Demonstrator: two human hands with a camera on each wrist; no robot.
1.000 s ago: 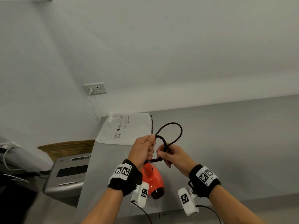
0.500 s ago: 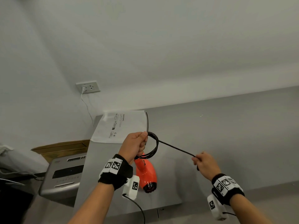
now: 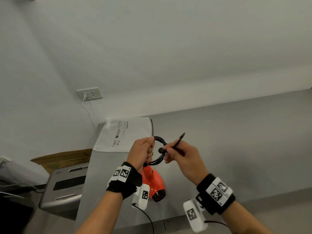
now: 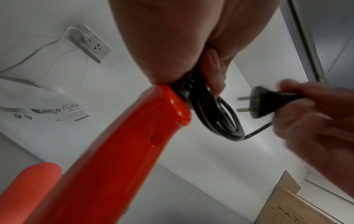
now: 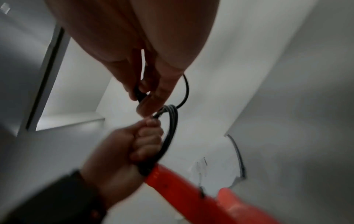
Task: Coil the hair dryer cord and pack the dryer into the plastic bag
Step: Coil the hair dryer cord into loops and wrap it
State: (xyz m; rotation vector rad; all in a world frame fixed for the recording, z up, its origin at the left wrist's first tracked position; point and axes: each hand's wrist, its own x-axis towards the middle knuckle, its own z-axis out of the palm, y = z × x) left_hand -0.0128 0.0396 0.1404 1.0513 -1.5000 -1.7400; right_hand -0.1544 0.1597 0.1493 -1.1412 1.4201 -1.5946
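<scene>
Far left, below table level, a grey machine [image 3: 65,184] with a dark display panel stands beside the grey table [image 3: 236,149]; behind it, the brown flap of a cardboard box [image 3: 64,157] — contents not visible. On the wall above, a white outlet plate [image 3: 89,93] with one white plug seated in it and a white lead hanging down.

On the table's back-left corner lies the white plastic bag [image 3: 121,135], flat, "WARNING" print facing up. Nothing shows inside it; its mouth cannot be made out. A thin dark line runs along its right edge.

The left hand [image 3: 143,152] is fisted around a bundle of black cord loops [image 3: 159,149] and the cord end of the dryer's handle. In the left wrist view the loops emerge just past the orange handle end and hang in a tight coil. The orange hair dryer [image 3: 152,181] hangs from that fist, nozzle downward, above the table's front part — whether it touches the surface cannot be told.

The right hand [image 3: 183,159] sits just beside the left, nearly touching the coil. Its fingers [image 4: 306,97] pinch the black two-pin plug [image 4: 254,104], pins pointing toward the coil; a short free run of cord arcs from the plug back to the bundle.

A printed carton [image 4: 293,210] shows at the left wrist view's lower right corner.
</scene>
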